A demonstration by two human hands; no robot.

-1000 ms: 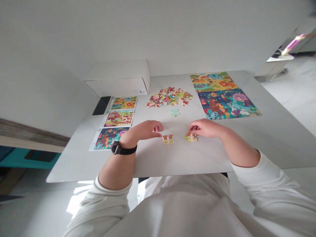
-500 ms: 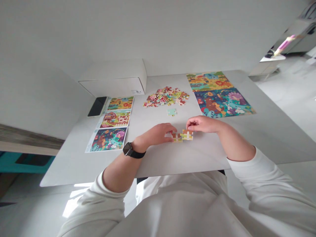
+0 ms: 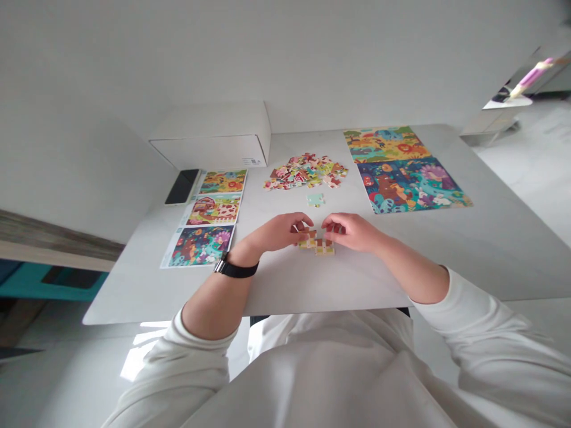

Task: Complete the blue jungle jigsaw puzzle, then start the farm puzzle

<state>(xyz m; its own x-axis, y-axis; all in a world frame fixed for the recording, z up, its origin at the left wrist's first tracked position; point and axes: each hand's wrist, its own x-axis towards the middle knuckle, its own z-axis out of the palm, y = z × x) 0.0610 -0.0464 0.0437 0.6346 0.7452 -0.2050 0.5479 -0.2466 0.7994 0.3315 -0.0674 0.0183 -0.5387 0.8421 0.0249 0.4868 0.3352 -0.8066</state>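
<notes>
Left puzzle piece (image 3: 308,243) lies rightward of my left hand (image 3: 282,232), pinched between thumb and fingers; right puzzle piece (image 3: 325,249) lies just beside it, slightly nearer me, leftward and meward of my right hand (image 3: 355,232), whose fingers curl at its far edge. Whether those grip, I cannot tell; neither shows a clear long axis.
</notes>
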